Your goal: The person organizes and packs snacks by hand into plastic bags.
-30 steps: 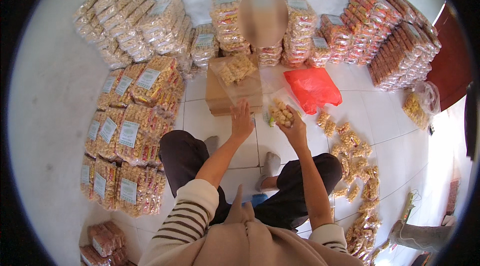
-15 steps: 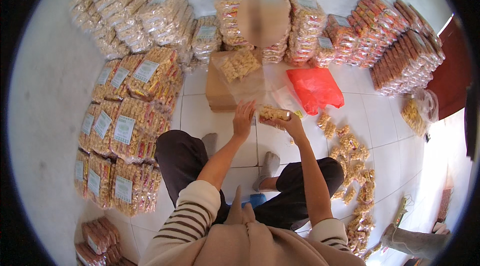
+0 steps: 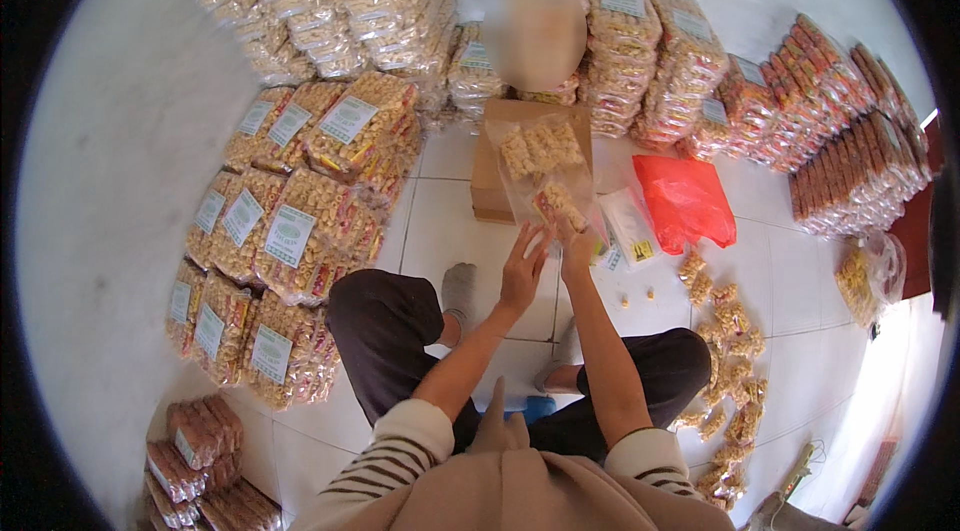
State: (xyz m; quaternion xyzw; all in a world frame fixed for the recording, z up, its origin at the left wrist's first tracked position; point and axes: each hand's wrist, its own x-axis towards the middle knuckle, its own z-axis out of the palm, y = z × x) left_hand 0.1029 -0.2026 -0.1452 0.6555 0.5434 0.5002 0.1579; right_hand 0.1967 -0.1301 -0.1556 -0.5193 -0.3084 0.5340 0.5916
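Note:
A large clear plastic bag (image 3: 505,193) lies over a brown cardboard box (image 3: 489,209) in front of me, its mouth toward me. Several small packs of pale puffed snacks (image 3: 540,148) fill its far end. My left hand (image 3: 522,269) grips the near left edge of the bag's mouth, fingertips partly hidden by plastic. Inside the mouth, tilted, is a snack pack (image 3: 557,203) with a red and yellow label. My right hand (image 3: 577,256) holds that pack's near end, its fingers partly covered by the bag.
A red plastic bag (image 3: 685,201) and flat clear bags (image 3: 628,228) lie right of the box. Loose snack packs (image 3: 735,371) trail along the floor at my right. Stacked bagged snacks (image 3: 290,231) stand at the left, with more stacks (image 3: 620,51) along the wall.
My right hand has moved the snack pack forward into the mouth of the clear bag. Both hands are now close together. The view has shifted left, so the scene sits further right.

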